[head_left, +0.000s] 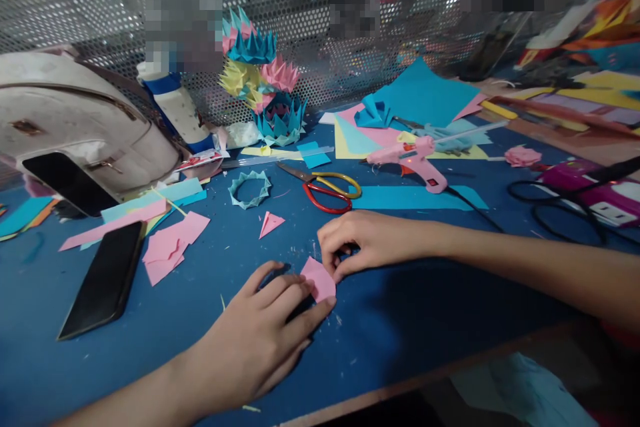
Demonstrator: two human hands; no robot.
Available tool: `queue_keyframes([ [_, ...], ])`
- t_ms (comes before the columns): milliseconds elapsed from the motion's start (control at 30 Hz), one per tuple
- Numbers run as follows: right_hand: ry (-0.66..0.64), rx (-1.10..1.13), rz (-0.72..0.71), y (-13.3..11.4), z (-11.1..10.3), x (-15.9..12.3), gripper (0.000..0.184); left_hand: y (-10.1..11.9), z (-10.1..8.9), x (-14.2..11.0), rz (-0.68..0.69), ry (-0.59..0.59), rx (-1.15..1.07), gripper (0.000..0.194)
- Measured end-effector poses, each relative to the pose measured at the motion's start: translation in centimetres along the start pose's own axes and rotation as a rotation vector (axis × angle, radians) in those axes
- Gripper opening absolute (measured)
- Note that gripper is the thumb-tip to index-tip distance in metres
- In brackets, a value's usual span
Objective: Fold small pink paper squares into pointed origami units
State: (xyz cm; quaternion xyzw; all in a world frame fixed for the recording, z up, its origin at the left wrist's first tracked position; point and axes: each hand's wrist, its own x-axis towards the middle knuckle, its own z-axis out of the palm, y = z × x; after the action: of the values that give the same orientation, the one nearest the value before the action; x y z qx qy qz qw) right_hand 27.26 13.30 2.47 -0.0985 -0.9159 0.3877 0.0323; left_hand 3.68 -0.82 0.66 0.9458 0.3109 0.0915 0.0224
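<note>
Pink paper piece on blue table, between both hands; folding looks unfinished.
Left hand: fingers spread, tips pressing paper flat. Right hand: thumb and index together, apparently pinching its right edge. Done: one folded pink triangle, a pale-blue ring. Loose pink sheets appear unfolded.

The person's left hand lies palm down, fingers spread and pointing away from the near edge of the table; the left forearm slants in from the near left. The right hand, farther from that edge, curls downward, thumb and index fingertip together; the right forearm enters from the right.
</note>
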Motion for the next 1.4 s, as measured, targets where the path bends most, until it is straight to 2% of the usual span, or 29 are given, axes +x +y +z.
queue_keyframes([
  [133, -0.004, -0.062, 0.079, -0.3, 0.3, 0.0, 0.002, 0.0, -0.1, 0.0, 0.012, -0.004, 0.018, 0.044],
  [333, 0.015, -0.148, 0.138, -1.1, 0.9, 0.0, 0.007, 0.0, -0.1, -0.2, 0.013, 0.013, 0.027, 0.045],
  [500, 0.039, -0.301, 0.081, -1.2, 1.8, -0.2, 0.017, 0.0, -0.1, -0.2, 0.016, 0.040, 0.015, 0.044],
  [767, 0.083, -0.511, 0.008, -0.8, 3.1, -0.5, 0.021, -0.1, 0.0, 0.0, 0.017, 0.044, 0.005, 0.043],
  [1167, 0.144, -0.628, -0.064, -0.7, 3.9, -0.6, 0.028, -0.1, 0.1, 0.0, 0.034, 0.066, 0.015, 0.041],
  [1400, 0.146, -0.637, -0.058, -0.7, 3.8, -0.6, 0.029, -0.2, -0.2, -0.2, 0.060, 0.054, 0.036, 0.040],
])
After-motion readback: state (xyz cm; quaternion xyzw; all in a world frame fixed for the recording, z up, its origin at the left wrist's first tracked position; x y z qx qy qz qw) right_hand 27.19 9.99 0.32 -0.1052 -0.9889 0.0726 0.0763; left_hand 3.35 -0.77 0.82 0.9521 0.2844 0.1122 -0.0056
